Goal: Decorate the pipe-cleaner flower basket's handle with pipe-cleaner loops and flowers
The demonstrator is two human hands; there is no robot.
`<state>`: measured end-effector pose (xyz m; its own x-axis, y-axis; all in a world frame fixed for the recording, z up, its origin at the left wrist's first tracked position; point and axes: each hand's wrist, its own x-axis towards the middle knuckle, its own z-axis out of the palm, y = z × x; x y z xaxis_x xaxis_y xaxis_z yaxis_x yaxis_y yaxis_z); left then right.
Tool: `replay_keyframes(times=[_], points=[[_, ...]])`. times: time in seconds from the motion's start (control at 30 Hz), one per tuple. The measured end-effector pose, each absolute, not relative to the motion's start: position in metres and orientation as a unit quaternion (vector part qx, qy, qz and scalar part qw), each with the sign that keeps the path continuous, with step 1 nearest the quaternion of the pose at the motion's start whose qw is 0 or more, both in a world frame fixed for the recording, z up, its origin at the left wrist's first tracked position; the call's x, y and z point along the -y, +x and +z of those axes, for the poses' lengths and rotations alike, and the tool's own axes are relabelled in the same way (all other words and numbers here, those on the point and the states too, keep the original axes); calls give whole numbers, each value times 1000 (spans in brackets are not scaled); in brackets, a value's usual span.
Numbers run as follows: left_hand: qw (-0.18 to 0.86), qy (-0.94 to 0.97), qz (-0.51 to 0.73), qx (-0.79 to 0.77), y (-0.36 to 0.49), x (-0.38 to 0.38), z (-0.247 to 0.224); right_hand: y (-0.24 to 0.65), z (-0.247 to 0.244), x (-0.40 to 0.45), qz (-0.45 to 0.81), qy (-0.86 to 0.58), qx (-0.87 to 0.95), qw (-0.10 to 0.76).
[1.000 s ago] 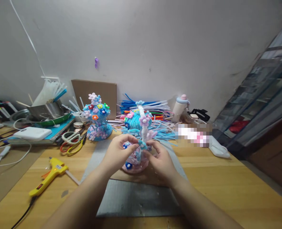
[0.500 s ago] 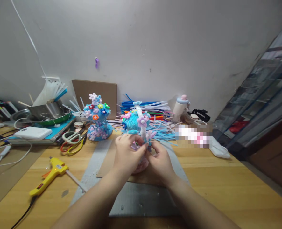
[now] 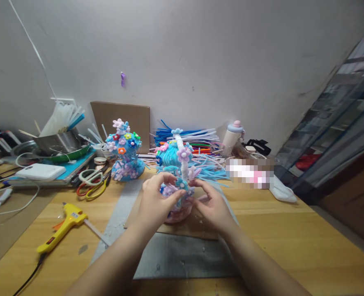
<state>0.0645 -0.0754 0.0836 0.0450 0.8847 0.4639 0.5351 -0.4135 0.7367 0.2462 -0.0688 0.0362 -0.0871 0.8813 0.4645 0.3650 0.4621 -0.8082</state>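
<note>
A fuzzy blue, white and pink flower ornament (image 3: 171, 155) stands on a brown board (image 3: 200, 227) over a grey mat (image 3: 182, 257). Its white stem rises to a blue flower, and its base is pink. My left hand (image 3: 157, 201) is at the lower left of the ornament, thumb and fingers curved round a blue flower low on the stem. At the lower right, my right hand (image 3: 211, 205) has its thumb and index finger against the ornament's lower part. The fingertips partly hide what they touch.
A second flower ornament (image 3: 125, 148) stands at the back left. Fuzzy stems (image 3: 203, 139) lie behind. A yellow glue gun (image 3: 63, 228), scissors (image 3: 92, 183) and a white power bank (image 3: 41, 171) are at the left. A bottle (image 3: 232, 137) stands back right.
My hands have moved slightly apart, showing more of the ornament's lower flowers and pink base. The view has shifted slightly.
</note>
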Motion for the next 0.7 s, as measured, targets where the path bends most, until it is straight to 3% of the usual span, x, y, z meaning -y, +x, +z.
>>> replay_keyframes(times=[0.37, 0.53, 0.7], points=[[133, 719, 422, -536, 30, 93, 59, 270, 46, 82, 168, -447, 715, 511], [158, 741, 243, -606, -11, 129, 28, 287, 20, 130, 285, -453, 774, 339], [208, 742, 166, -616, -21, 174, -2, 282, -13, 178, 312, -456, 795, 250]])
